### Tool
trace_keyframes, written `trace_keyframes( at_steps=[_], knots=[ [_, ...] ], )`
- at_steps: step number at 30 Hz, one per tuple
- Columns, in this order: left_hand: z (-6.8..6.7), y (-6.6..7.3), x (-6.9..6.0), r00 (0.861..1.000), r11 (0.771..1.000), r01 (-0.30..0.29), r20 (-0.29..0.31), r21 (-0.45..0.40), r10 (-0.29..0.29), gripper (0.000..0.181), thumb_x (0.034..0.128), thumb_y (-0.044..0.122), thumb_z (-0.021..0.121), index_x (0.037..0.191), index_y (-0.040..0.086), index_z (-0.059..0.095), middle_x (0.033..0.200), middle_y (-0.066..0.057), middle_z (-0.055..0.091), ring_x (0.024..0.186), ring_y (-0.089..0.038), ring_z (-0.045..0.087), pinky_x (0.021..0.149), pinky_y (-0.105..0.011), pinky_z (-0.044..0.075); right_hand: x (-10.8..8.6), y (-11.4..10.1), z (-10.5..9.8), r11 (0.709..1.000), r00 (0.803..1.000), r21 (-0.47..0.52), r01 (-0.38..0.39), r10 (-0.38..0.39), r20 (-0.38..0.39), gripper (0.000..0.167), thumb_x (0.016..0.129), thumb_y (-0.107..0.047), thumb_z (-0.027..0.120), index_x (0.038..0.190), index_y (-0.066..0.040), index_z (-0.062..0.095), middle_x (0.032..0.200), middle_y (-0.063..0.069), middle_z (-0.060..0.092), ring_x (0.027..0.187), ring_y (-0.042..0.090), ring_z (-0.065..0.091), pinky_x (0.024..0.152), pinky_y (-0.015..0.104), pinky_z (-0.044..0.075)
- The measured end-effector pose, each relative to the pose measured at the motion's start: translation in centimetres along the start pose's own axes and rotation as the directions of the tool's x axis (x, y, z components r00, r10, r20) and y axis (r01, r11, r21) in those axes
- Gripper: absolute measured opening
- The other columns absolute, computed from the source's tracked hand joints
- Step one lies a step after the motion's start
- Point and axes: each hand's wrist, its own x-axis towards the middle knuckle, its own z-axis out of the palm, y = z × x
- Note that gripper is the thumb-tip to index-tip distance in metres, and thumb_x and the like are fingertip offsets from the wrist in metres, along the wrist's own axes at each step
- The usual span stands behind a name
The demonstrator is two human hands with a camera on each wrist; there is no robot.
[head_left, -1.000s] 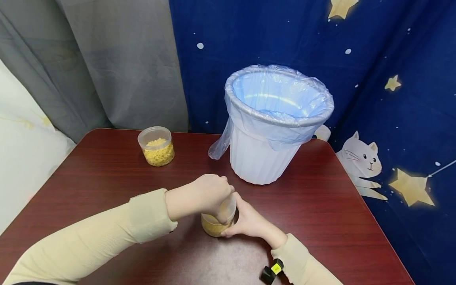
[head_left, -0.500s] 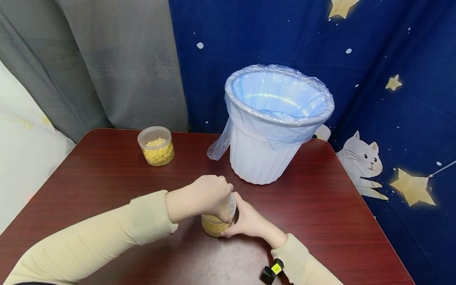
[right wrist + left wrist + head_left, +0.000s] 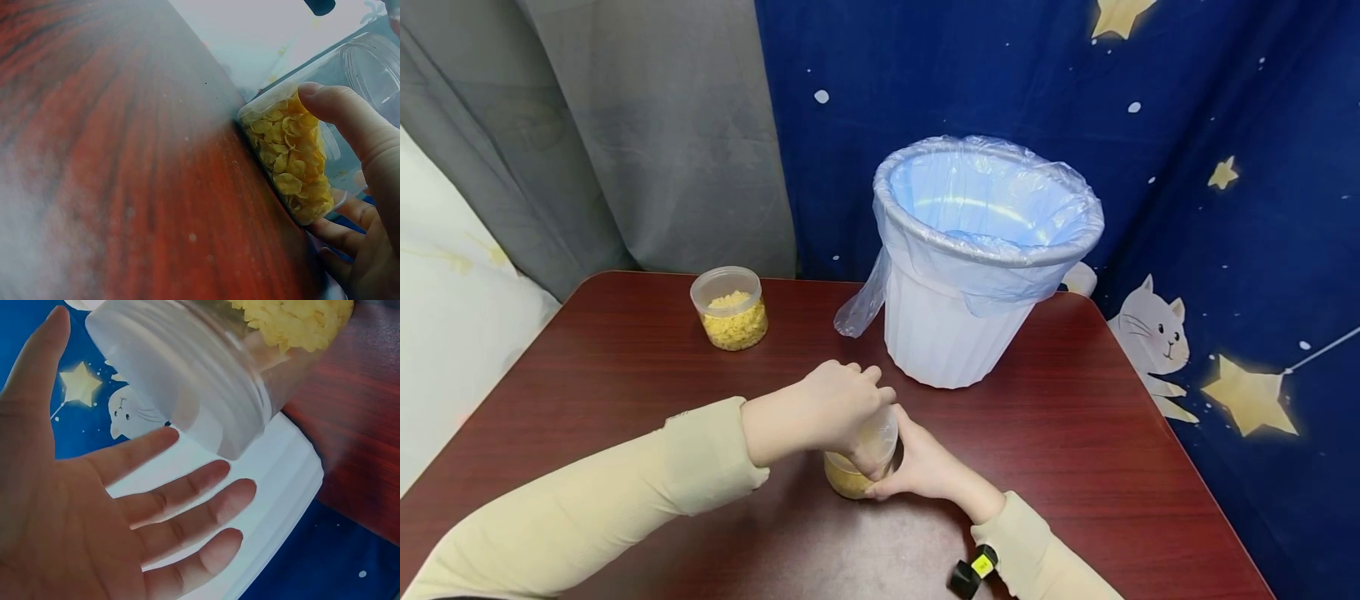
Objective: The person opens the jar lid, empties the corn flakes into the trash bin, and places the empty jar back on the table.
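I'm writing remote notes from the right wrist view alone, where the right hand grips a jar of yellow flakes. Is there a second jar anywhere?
Observer: Yes, the head view shows a second jar near the far edge of the table.
Operator: What else stands there?
Observer: A white bin with a plastic liner draped over its rim.
Operator: And the left hand?
Observer: In the left wrist view, its fingers are outstretched.

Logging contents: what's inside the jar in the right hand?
Yellow flakes, low in the jar. The right hand covers part of its side; what's behind the thumb or deep among the flakes can't be seen.
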Motion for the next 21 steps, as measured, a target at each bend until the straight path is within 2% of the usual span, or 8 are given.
trace_keyframes(
  at_steps=[3,7,14,16,21],
  knots=[
    [-0.3,-0.1,0.0,0.999,0.999,-0.042,0.018,-0.002,0.042,0.071,0.0533,0.067,0.077,0.106,0.021,0.065,0.087,0.001,0.055,0.077,-0.02,0.056,0.06,-0.035,0.047,0.0,0.0,0.0,1.0,1.0,0.002,0.02,-0.02,0.003,0.105,0.06,-0.033,0.091,0.142,-0.028,0.027,0.124,-0.006,0.053,0.107,0.01,0.055,0.094,0.031,0.043],
    [-0.4,-0.3,0.2,0.994,0.996,-0.086,0.072,-0.004,0.086,0.071,0.0541,0.061,0.081,0.111,0.024,0.063,0.093,0.002,0.054,0.082,-0.019,0.056,0.064,-0.034,0.047,0.0,0.1,0.0,0.999,0.999,0.01,0.042,-0.042,0.009,0.103,0.06,-0.034,0.09,0.142,-0.028,0.028,0.124,-0.005,0.053,0.108,0.012,0.056,0.094,0.032,0.043],
    [-0.4,-0.5,0.3,0.979,0.99,-0.143,0.148,-0.01,0.143,0.077,0.0548,0.049,0.089,0.124,0.03,0.06,0.103,0.002,0.053,0.09,-0.019,0.054,0.07,-0.035,0.047,0.0,0.2,0.1,1.0,1.0,0.02,0.02,-0.02,0.018,0.103,0.06,-0.028,0.091,0.142,-0.029,0.029,0.126,-0.007,0.052,0.111,0.01,0.054,0.097,0.031,0.041],
    [-0.5,-0.5,0.3,0.975,0.989,-0.15,0.161,-0.016,0.15,0.079,0.0551,0.047,0.09,0.126,0.031,0.059,0.105,0.002,0.053,0.091,-0.019,0.054,0.07,-0.035,0.047,0.0,-0.2,0.1,1.0,1.0,0.018,0.012,-0.012,0.014,0.102,0.06,-0.024,0.092,0.142,-0.026,0.03,0.127,-0.006,0.051,0.111,0.01,0.053,0.097,0.032,0.04],
    [-0.7,-0.5,0.2,0.97,0.987,-0.161,0.181,-0.025,0.162,0.079,0.0557,0.043,0.091,0.127,0.032,0.058,0.107,0.002,0.052,0.093,-0.02,0.054,0.07,-0.036,0.049,-0.3,-2.9,-0.5,0.999,1.0,0.036,0.0,0.0,0.011,0.098,0.061,-0.015,0.09,0.141,-0.012,0.034,0.128,0.0,0.052,0.111,0.012,0.053,0.097,0.032,0.04]
  ],
)
